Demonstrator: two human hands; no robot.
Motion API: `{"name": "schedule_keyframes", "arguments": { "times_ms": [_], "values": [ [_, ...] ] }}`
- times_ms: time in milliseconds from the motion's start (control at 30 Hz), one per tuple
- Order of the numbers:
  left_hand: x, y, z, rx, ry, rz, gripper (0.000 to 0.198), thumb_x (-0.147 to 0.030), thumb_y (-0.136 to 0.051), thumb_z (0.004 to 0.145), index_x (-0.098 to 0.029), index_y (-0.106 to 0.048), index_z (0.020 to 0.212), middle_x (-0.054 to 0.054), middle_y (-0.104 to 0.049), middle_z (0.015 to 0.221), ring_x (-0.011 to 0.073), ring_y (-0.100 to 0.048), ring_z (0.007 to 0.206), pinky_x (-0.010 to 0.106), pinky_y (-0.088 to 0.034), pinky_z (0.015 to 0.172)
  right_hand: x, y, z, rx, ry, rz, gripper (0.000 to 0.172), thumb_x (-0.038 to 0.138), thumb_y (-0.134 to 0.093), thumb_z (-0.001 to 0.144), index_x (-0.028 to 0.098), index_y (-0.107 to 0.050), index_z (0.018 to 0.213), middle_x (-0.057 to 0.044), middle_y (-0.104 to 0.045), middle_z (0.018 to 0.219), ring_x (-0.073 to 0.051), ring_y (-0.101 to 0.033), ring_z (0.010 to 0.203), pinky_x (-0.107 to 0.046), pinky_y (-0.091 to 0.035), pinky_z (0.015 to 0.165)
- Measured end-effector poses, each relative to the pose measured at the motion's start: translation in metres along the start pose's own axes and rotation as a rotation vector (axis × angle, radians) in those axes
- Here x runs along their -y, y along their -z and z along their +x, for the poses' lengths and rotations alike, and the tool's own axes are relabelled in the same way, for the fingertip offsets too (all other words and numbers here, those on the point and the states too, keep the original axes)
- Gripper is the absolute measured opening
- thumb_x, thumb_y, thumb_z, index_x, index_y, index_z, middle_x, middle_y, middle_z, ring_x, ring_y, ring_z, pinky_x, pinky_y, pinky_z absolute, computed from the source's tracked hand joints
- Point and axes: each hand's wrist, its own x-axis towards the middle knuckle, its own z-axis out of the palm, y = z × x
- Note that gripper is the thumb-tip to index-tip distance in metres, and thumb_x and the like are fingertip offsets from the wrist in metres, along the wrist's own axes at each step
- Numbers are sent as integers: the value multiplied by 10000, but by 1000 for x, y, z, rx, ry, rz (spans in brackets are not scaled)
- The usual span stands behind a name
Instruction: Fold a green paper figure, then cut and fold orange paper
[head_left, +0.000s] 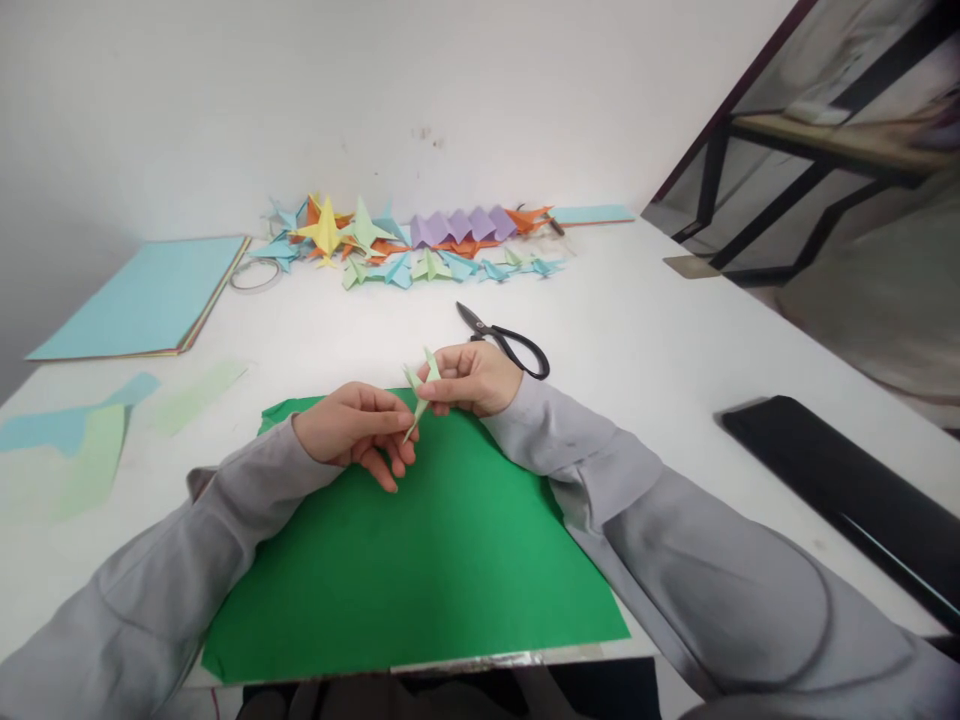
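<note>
Above a green sheet (442, 560) on the white table, a small light-green folded paper figure (424, 392) with pointed tips is held between both hands. My right hand (471, 380) pinches its upper part between thumb and fingers. At its lower tip, my left hand (366, 430) grips with thumb and index finger, the other fingers loosely curled. Just beyond my right hand lies a pair of black scissors (517, 345), blades pointing away, the handle partly hidden by the hand.
Folded paper figures (326, 230) in several colours line the wall. A stack of blue sheets (150, 295) lies at left, beside a ring of tape (255, 276). Nearer are green and blue paper strips (94, 450). A long black object (847, 490) lies at right.
</note>
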Motion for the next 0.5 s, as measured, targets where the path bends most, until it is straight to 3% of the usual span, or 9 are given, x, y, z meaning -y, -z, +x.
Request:
{"name": "schedule_keyframes", "arguments": {
  "times_ms": [500],
  "values": [
    [2, -4, 0, 7, -68, -77, 186, -251, -693, 666, -96, -591, 658, 23, -600, 540, 109, -567, 453, 191, -493, 364, 5, -5, -2, -82, -22, 56, 332, 259, -836, 380, 108, -621, 583, 5, -615, 427, -67, -516, 334, -155, -386, 338]
  ]
}}
